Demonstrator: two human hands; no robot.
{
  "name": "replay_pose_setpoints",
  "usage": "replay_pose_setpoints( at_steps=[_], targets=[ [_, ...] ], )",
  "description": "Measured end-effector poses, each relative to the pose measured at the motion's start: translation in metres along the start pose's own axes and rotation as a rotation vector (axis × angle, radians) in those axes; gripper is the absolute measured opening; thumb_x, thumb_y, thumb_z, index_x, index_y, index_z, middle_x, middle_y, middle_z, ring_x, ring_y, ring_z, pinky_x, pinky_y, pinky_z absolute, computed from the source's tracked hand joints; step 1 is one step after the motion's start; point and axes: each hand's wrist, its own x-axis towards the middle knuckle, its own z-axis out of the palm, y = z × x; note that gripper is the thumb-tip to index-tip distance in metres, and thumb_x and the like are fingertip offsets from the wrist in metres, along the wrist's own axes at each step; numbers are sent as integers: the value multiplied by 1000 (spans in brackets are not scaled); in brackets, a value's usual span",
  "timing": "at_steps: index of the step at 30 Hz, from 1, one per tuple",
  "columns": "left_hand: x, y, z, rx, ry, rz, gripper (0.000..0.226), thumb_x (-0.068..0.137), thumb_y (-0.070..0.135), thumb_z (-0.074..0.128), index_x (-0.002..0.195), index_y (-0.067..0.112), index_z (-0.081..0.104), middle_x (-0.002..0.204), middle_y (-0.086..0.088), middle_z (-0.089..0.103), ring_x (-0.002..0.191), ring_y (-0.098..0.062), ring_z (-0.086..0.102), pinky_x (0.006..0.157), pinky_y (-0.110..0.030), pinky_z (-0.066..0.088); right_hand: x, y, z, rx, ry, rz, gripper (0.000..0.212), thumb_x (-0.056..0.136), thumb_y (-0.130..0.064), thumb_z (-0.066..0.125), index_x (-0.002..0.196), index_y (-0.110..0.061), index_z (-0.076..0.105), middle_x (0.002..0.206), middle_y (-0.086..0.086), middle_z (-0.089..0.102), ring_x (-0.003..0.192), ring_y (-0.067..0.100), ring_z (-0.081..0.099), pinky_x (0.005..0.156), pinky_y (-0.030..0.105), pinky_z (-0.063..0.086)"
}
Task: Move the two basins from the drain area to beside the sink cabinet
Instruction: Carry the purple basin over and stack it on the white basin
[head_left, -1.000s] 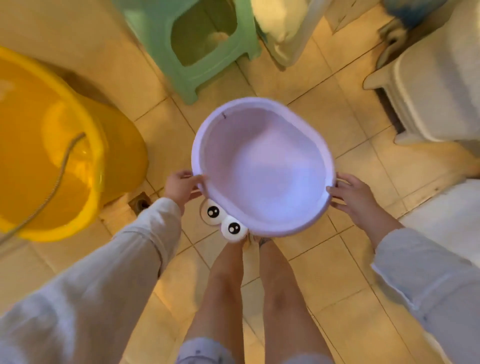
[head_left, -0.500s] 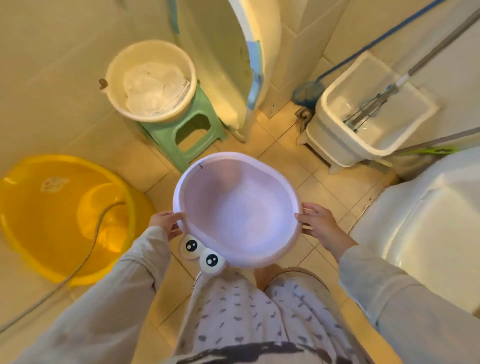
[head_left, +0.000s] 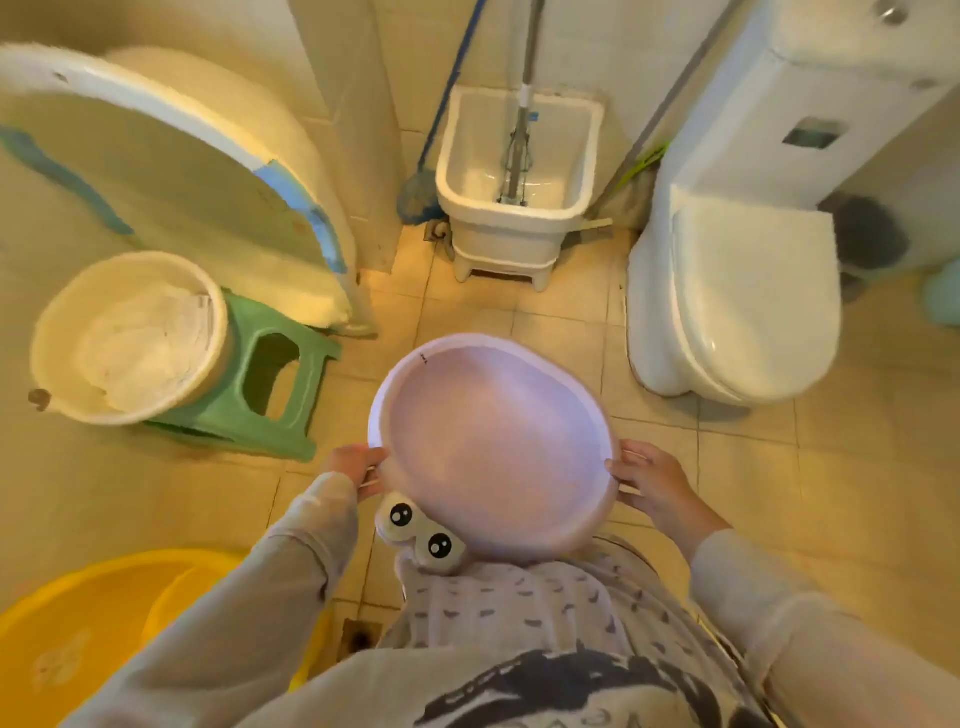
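I carry a pale lilac basin level in front of my waist, above the tiled floor. My left hand grips its left rim and my right hand grips its right rim. The basin looks empty. A large yellow basin sits on the floor at the lower left, partly hidden by my left sleeve. A floor drain shows beside it, under my arm.
A cream bucket with cloth inside rests on a green stool at the left. A white tub leans on the wall behind it. A mop sink stands ahead, a toilet to the right. Bare floor tiles lie ahead.
I have straightened up and turned right with the lilac basin held in both hands. The yellow basin has slid to the lower left of view; the mop sink and toilet have come into view.
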Motion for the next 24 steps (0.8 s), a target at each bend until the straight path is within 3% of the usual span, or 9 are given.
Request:
replay_pose_setpoints(
  at_steps=[3, 7, 10, 12, 15, 18, 20, 22, 24],
  targets=[
    [3, 16, 38, 183, -104, 38, 16, 87, 5, 56, 72, 11, 56, 71, -7, 54, 63, -17, 51, 35, -16, 49, -21, 36, -34, 155, 97, 11, 40, 76, -4, 71, 114, -12, 59, 109, 9, 67, 95, 28, 65, 68, 32, 53],
    [-11, 36, 113, 438, -259, 109, 13, 86, 3, 56, 75, 9, 57, 72, -6, 55, 64, -18, 52, 53, -29, 49, -52, 77, -79, 390, 260, 0, 39, 76, -4, 70, 113, -12, 59, 103, 7, 68, 89, 24, 66, 66, 32, 53],
    [-36, 45, 177, 590, -360, 164, 14, 86, 2, 56, 74, 9, 55, 72, -6, 54, 63, -18, 52, 42, -22, 49, -75, 109, -106, 569, 381, -1, 34, 77, -2, 67, 109, -13, 60, 98, 4, 69, 85, 21, 66, 65, 30, 53],
    [-58, 43, 213, 663, -419, 204, 6, 84, 1, 58, 90, 4, 59, 72, -8, 55, 63, -20, 54, 43, -23, 51, -90, 135, -121, 678, 429, 18, 30, 78, -2, 67, 105, -14, 63, 90, 2, 72, 83, 19, 67, 64, 30, 54],
    [-85, 31, 261, 731, -511, 245, 32, 83, -2, 60, 115, 0, 57, 79, -13, 59, 69, -26, 56, 58, -34, 50, -109, 170, -138, 825, 479, 25, 22, 79, -1, 66, 96, -15, 66, 78, 0, 76, 74, 16, 72, 60, 28, 56],
    [-109, 9, 303, 823, -547, 266, 45, 81, -4, 61, 125, -8, 52, 108, -25, 61, 91, -31, 57, 77, -42, 52, -123, 199, -155, 913, 545, 24, 25, 83, 1, 61, 104, -11, 64, 87, 6, 70, 79, 19, 67, 66, 32, 56],
    [-124, -8, 332, 887, -557, 279, 49, 81, -4, 61, 128, -7, 50, 119, -28, 59, 97, -31, 56, 87, -44, 50, -131, 212, -169, 946, 556, 17, 25, 82, 1, 59, 100, -14, 67, 79, 4, 66, 74, 17, 64, 66, 30, 53],
    [-137, -26, 362, 950, -568, 293, 48, 82, -3, 60, 128, -7, 51, 117, -27, 60, 97, -32, 56, 89, -44, 50, -135, 221, -189, 993, 585, 37, 24, 81, 2, 58, 99, -10, 67, 86, 10, 62, 83, 24, 59, 69, 30, 51],
    [-149, -47, 391, 994, -565, 294, 43, 82, -1, 60, 124, -6, 53, 110, -24, 60, 95, -32, 56, 83, -42, 52, -134, 232, -216, 1064, 626, 88, 36, 81, 6, 56, 116, -2, 60, 97, 15, 58, 90, 28, 55, 76, 34, 48]
  ],
)
